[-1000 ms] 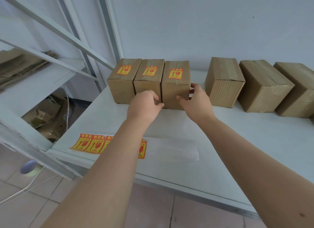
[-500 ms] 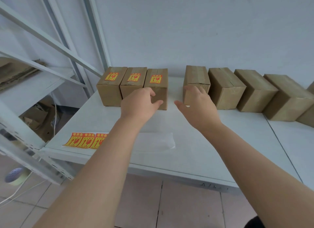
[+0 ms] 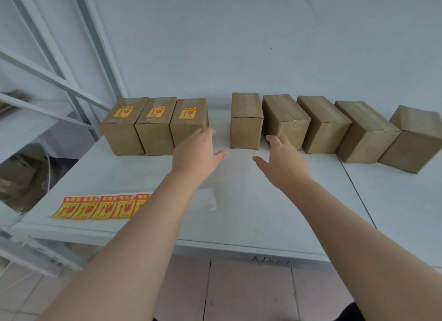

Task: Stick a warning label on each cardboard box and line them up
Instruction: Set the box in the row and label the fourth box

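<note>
Left hand and right hand reach forward, fingers spread and empty, flanking a plain box. Three labelled boxes stand touching at its left (more plain boxes right). Label strip lies front-left on the table.

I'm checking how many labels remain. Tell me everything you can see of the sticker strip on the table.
The sticker strip lies flat near the front left corner of the table. Five yellow labels with red arrows and a glass symbol sit side by side on a pale backing sheet. The fifth is partly hidden by the left forearm crossing over it. Bare backing shows to the right of the arm. Nothing grips the strip, and whether the arm touches it cannot be told.
</note>
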